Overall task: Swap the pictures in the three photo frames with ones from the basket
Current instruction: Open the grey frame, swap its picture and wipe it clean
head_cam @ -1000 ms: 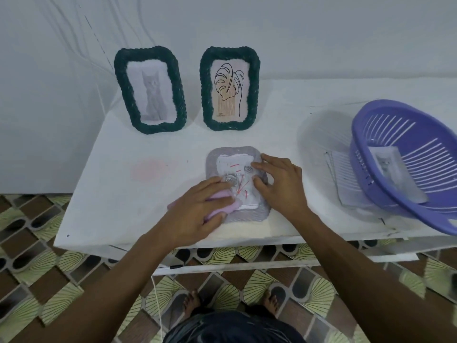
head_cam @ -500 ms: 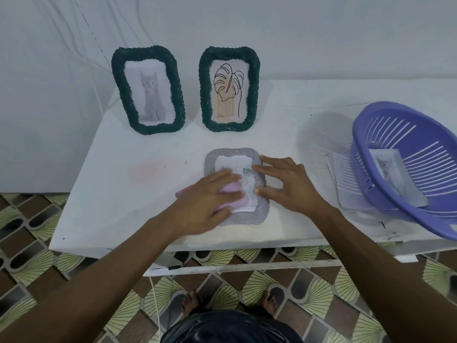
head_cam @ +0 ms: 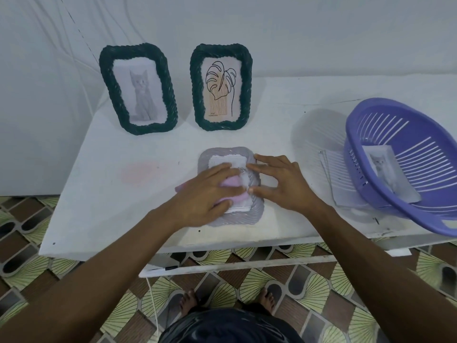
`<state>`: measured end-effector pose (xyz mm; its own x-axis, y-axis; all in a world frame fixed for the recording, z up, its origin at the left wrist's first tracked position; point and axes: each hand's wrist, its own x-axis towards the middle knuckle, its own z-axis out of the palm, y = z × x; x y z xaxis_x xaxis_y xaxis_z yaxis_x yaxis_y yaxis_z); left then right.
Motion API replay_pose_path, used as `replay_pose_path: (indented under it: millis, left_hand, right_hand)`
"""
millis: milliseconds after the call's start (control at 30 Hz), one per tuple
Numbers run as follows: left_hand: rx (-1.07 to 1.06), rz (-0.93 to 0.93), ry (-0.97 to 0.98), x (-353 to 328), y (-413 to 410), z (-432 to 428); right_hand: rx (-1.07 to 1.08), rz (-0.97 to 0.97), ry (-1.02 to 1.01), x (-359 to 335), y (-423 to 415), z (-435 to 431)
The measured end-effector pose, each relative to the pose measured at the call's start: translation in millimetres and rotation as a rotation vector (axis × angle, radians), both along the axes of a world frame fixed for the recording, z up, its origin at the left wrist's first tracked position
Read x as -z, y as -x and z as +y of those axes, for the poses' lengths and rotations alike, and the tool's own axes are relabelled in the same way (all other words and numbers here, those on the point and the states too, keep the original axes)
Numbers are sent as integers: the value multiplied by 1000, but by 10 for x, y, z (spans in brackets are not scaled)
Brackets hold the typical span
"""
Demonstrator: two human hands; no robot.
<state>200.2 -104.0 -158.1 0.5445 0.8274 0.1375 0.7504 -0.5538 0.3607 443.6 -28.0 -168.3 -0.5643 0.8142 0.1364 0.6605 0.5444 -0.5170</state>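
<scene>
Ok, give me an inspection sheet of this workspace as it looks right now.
Surface: white table, faint pink stain.
Job's things: cat frame and leaf frame upright at the back; grey frame flat near the front edge; purple basket tilted, cat picture inside.
Clutter: loose sheets beside the basket, partly under it.
Hands: left hand holds a pink item on the grey frame; right hand rests flat on its right rim.
Cables: white cord below the table.
Surroundings: white wall, patterned tile floor.

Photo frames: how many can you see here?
3. Two dark green frames stand upright at the back, cat frame left of leaf frame; a grey frame lies flat under the left hand and right hand.
</scene>
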Motion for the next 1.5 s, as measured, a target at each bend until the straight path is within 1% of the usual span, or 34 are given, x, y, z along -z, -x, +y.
replay_pose_path:
  millis: [67,133,267,367,433,500,567,700,833,900,967,1033,1100,1200,1267,1367,1500]
  left_hand:
    - [51,-5,0,-9,57,-83]
    - [25,-1,-17,0,108,-61]
    - [-160,-28,-57,2,61,134]
    - [-309,12,-80,26,4,214]
    - [-435,-14,-69,37,27,241]
    - [-498,-42,-63,36,27,256]
    - [-443,-57,-81,22,-41,226]
    - [-190,-49,-96,8,-111,-54]
    - [-117,-96,-112,9,65,-272]
    - [-187,-153,-94,20,91,-182]
    - [-410,-263,-82,-5,227,-85]
    - [-539,-338,-82,-22,283,103]
    - [-526,-331,-69,-9,287,215]
    - [-436,-209,-51,23,214,273]
    - [-431,-147,-48,37,205,256]
    - [-445,-117,-44,45,251,105]
    - [-358,-142,-40,65,301,-208]
  right_hand:
    - [-3,-7,3,-7,0,7]
    - [-5,-23,9,-17,-4,8]
    - [-21,-22,30,-41,-25,-3]
    - [-28,-29,50,-61,-31,-5]
    - [-24,-33,53,-61,-28,-8]
    - [-25,-34,56,-66,-20,-10]
    - [-25,-36,60,-76,-23,-14]
    - [-28,-32,53,-70,-25,-3]
    - [-23,-40,54,-59,-43,-12]
    - [5,-44,59,-50,-106,-5]
    - [-18,-41,52,-75,-21,-29]
    - [-19,-49,49,-74,-10,-12]
    - [-16,-50,53,-63,-8,-13]
    - [-10,-54,48,-71,-15,-14]
    - [-13,-48,48,-72,-12,-19]
    - [-14,-54,57,-72,-10,-24]
    - [-5,-57,77,-79,-1,-28]
